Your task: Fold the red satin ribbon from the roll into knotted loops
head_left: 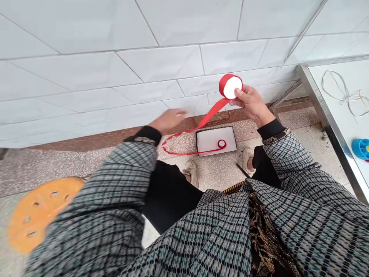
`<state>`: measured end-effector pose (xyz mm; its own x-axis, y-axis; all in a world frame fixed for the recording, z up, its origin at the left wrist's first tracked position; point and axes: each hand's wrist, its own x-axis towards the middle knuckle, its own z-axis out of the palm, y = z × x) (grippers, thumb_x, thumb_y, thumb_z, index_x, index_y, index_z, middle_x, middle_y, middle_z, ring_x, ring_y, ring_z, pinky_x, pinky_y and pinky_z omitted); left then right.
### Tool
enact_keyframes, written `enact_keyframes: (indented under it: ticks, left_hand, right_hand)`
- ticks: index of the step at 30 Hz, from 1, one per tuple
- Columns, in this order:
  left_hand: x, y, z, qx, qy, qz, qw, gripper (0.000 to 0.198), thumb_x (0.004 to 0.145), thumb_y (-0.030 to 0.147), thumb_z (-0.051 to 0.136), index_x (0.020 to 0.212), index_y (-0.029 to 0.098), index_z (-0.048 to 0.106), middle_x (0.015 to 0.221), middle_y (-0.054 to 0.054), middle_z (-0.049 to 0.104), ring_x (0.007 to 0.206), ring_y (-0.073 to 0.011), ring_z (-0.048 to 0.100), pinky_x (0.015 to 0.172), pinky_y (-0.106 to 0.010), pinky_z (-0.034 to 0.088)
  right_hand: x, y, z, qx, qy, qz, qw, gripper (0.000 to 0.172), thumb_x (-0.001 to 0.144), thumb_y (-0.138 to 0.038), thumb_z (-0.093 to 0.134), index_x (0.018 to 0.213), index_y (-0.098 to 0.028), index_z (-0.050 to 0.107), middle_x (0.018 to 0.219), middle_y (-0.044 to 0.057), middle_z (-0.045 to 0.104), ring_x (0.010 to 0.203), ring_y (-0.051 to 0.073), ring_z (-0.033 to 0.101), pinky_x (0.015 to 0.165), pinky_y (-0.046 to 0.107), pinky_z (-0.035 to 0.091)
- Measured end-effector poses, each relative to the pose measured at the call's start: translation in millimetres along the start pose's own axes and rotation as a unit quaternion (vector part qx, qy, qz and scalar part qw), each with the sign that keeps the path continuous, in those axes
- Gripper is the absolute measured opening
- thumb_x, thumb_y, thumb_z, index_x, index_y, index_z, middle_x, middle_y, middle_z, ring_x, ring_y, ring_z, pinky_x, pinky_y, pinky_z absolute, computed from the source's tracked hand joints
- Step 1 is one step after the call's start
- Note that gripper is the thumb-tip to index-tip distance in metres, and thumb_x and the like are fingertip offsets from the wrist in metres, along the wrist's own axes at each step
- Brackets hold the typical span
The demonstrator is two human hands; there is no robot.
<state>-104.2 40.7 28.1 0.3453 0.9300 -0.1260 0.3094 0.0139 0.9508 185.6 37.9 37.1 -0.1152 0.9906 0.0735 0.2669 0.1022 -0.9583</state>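
Metal-edged white table (336, 119): pale loose wire (344, 100) on it, toward far end; blue plastic piece (359, 149) on it, nearer camera. White tiled wall (173, 23) beyond table; reddish-brown skirting (121, 139) left of table. Speckled floor (210, 181) below table. Orange slotted seat (43, 215), blurred, well left of table.

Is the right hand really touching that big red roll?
Touching. The head view shows it plainly: the right hand grips the red roll, with the thumb lying over the edge of its white face.
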Motion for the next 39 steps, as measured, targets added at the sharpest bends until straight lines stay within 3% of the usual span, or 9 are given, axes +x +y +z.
enact_keyframes:
  ticks: [4,7,11,17,21,25,30,35,39]
  left_hand:
    - [24.4,6.5,71.0,-0.139,-0.062,0.027,0.988,0.036,0.098,0.051,0.073,0.101,0.016,0.083,0.108,-0.013,0.084,0.113,-0.0225,0.075,0.115,-0.038,0.053]
    - [26.0,9.9,95.8,-0.232,-0.08,-0.004,0.969,0.039,0.094,0.056,0.076,0.086,0.017,0.079,0.088,-0.008,0.079,0.09,-0.019,0.074,0.103,-0.038,0.057]
    - [22.1,4.1,90.5,-0.229,-0.068,-0.007,0.971,0.029,0.085,0.045,0.086,0.081,0.018,0.078,0.085,-0.004,0.077,0.084,-0.0149,0.069,0.096,-0.034,0.055]
    - [14.5,3.1,78.7,-0.27,-0.066,-0.046,0.96,0.017,0.086,0.031,0.082,0.081,0.018,0.073,0.072,0.0,0.067,0.068,-0.011,0.059,0.074,-0.03,0.05]
    - [10.4,9.7,78.0,-0.331,-0.052,-0.086,0.938,0.022,0.089,0.025,0.077,0.073,0.02,0.062,0.058,0.006,0.043,0.051,-0.0072,0.034,0.054,-0.027,0.031]
    - [9.0,10.1,76.0,-0.305,-0.058,-0.107,0.945,0.028,0.092,0.031,0.077,0.074,0.023,0.057,0.055,0.008,0.03,0.048,-0.0073,0.019,0.051,-0.029,0.018]
    - [10.9,3.6,74.8,-0.277,-0.086,-0.116,0.95,0.041,0.091,0.044,0.081,0.07,0.024,0.053,0.053,0.008,0.027,0.048,-0.0073,0.019,0.049,-0.029,0.021]
    - [15.1,0.0,77.1,-0.292,-0.068,-0.12,0.947,0.035,0.086,0.033,0.087,0.072,0.021,0.057,0.062,0.004,0.045,0.053,-0.0072,0.038,0.052,-0.026,0.032]
    - [16.1,-3.2,77.0,-0.275,-0.091,-0.131,0.948,0.04,0.088,0.039,0.087,0.071,0.023,0.055,0.058,0.008,0.032,0.048,-0.0059,0.021,0.048,-0.027,0.017]
  right_hand:
    - [-7.2,-3.8,-3.3,0.022,-0.062,0.01,0.998,0.112,0.06,-0.114,0.058,0.134,-0.031,0.074,0.123,0.01,0.078,0.115,0.03,0.075,0.095,0.049,0.071]
    - [-12.4,-5.9,-11.9,0.103,-0.089,0.016,0.991,0.102,0.068,-0.1,0.075,0.136,-0.025,0.074,0.113,0.011,0.078,0.109,0.026,0.075,0.085,0.038,0.071]
    - [-13.8,-6.8,-15.7,0.158,-0.099,0.036,0.982,0.096,0.072,-0.088,0.085,0.139,-0.021,0.072,0.114,0.011,0.077,0.106,0.022,0.074,0.081,0.031,0.069]
    - [-8.5,1.4,-17.3,0.113,-0.046,0.053,0.991,0.093,0.07,-0.09,0.085,0.128,-0.019,0.073,0.113,0.01,0.075,0.1,0.02,0.071,0.081,0.03,0.068]
    - [-8.6,5.9,-24.1,0.095,-0.049,0.047,0.993,0.086,0.071,-0.087,0.087,0.123,-0.019,0.074,0.107,0.009,0.075,0.094,0.019,0.071,0.08,0.03,0.067]
    - [-9.2,8.8,-30.0,0.077,-0.082,0.044,0.993,0.079,0.077,-0.083,0.087,0.12,-0.019,0.074,0.102,0.007,0.076,0.086,0.017,0.071,0.079,0.03,0.066]
    - [-7.9,10.8,-35.6,0.035,-0.126,0.045,0.99,0.074,0.078,-0.08,0.087,0.112,-0.016,0.073,0.097,0.006,0.075,0.079,0.014,0.069,0.076,0.029,0.064]
    - [-8.9,8.0,-38.6,0.014,-0.166,0.052,0.985,0.067,0.082,-0.076,0.087,0.109,-0.016,0.073,0.092,0.005,0.075,0.076,0.013,0.069,0.075,0.029,0.063]
    - [-10.2,4.7,-40.4,0.003,-0.18,0.062,0.982,0.063,0.082,-0.073,0.088,0.106,-0.017,0.072,0.089,0.004,0.074,0.077,0.014,0.069,0.075,0.03,0.063]
